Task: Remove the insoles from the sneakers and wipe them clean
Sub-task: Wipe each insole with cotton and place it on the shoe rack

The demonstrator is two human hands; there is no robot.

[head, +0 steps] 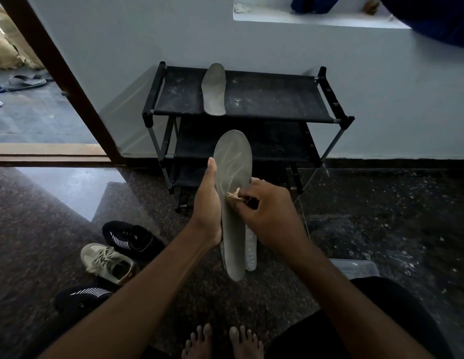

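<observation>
My left hand [206, 203] grips a long grey insole [233, 177] by its left edge and holds it upright in front of me. My right hand [271, 216] is closed on a small beige cloth [233, 196] that presses against the insole's middle. A second grey insole [214, 89] lies flat on the top shelf of the black shoe rack [277, 99]. On the floor at the lower left sit a beige sneaker [107, 263] and two black sneakers [132, 239] [80, 296] with white stripes.
The shoe rack stands against a pale wall. A clear plastic container [355, 268] sits on the dark speckled floor by my right knee. An open doorway with a brown frame [60, 79] is at the left, with sandals [26, 81] beyond it. My bare feet [223, 343] are at the bottom.
</observation>
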